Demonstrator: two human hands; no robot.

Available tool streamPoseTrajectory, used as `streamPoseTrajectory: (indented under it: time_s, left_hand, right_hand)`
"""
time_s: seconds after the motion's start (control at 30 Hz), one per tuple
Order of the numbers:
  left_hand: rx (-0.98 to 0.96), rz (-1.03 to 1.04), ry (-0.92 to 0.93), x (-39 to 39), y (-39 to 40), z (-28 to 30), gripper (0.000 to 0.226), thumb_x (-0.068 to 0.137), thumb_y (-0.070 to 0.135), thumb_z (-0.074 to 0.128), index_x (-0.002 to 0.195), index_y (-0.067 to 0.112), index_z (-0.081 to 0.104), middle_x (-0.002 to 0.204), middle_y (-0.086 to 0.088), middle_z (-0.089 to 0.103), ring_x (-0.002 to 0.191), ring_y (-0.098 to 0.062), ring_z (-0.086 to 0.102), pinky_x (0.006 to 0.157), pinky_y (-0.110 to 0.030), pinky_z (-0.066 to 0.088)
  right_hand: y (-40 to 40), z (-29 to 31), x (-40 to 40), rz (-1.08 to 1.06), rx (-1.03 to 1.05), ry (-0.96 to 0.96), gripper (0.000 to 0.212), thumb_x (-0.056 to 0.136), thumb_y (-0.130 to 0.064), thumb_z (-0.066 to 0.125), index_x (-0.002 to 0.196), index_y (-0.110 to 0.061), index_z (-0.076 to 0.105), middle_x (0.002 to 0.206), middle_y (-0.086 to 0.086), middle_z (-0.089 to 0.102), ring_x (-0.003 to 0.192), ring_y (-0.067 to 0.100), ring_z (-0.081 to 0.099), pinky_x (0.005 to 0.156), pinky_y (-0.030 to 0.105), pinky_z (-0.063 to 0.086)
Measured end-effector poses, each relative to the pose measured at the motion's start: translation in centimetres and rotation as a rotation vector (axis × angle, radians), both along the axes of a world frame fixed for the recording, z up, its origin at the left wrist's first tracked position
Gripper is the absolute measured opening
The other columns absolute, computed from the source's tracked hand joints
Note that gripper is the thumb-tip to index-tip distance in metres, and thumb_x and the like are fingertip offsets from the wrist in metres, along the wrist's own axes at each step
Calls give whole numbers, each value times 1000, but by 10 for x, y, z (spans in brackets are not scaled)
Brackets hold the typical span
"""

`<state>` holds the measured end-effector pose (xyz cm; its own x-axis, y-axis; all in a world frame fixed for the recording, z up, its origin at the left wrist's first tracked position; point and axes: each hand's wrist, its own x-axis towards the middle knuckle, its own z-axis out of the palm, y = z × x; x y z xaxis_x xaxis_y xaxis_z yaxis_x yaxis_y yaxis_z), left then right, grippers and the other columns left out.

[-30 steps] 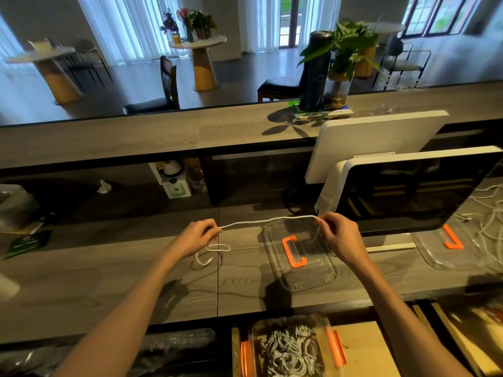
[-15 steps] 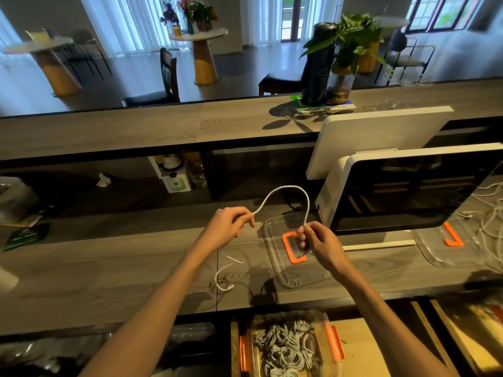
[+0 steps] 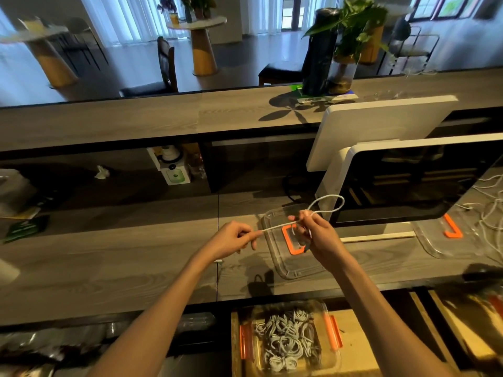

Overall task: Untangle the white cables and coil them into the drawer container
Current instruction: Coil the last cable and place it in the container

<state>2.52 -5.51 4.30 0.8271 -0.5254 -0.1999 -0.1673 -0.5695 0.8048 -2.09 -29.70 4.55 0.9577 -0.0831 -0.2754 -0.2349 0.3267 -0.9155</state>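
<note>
A white cable point(image 3: 328, 202) is held above the counter by both hands. My left hand point(image 3: 231, 239) pinches one stretch of it, and my right hand point(image 3: 317, 232) grips it a short way to the right, where it rises in a small loop. Below them a clear lid with an orange handle point(image 3: 292, 242) lies on the wooden counter point(image 3: 109, 262). In the open drawer under the counter edge sits a clear container point(image 3: 288, 338) with orange clips, filled with several coiled white cables. A tangle of loose white cables point(image 3: 487, 210) lies at the far right.
Two white monitors point(image 3: 408, 180) stand right behind my hands. A second clear lid with an orange handle point(image 3: 453, 232) lies under the tangle at the right. A raised counter with a potted plant point(image 3: 345, 50) runs across the back. Boxes point(image 3: 174, 170) sit on the shelf.
My hands have come together from a wide stretch. The cable went from taut to a tall arch, now a small loop above my right hand, with a short straight stretch between the hands.
</note>
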Motion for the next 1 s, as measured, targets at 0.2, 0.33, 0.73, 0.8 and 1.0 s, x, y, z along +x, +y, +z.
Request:
streamPoseTrajectory:
  time_s: [0.2,0.33,0.73,0.8,1.0]
  left_hand:
    - [235,-10,-16,-1,44,-40,32,99,40,59,74,23,69,60,8,56,56,-4,50,60,-22,43]
    - [439,-16,-103,2,74,-54,22,101,37,57,81,31,65,71,8,65,64,-6,62,68,-28,54]
    - [-95,361,179,-16,56,-35,50,103,48,45,80,9,68,53,2,50,57,-20,53,70,-35,50]
    - [-158,406,160,-26,46,-32,50,101,52,45,85,11,69,54,5,45,57,-18,46,68,-35,45]
    - [-402,594,178,-51,18,-22,46,103,47,45,98,12,73,52,5,40,48,-17,49,56,-22,48]
  right_hand:
    - [-38,-7,-4,-143,-58,-29,27,111,-25,41,92,-15,57,75,1,54,58,8,44,53,19,38]
    - [-52,-12,-11,-182,-281,1,31,111,-25,41,90,-15,60,67,-3,51,56,7,43,52,19,34]
    - [-66,-90,-51,98,-392,387,27,110,-19,43,97,-6,62,80,9,64,62,13,48,44,18,35]
    - [-64,-103,-60,90,-435,403,31,109,-18,47,90,-4,65,78,13,63,64,18,54,51,25,39]
    - [-68,-126,-79,207,-769,466,37,102,-33,62,83,-2,69,66,4,70,55,13,64,57,30,49]
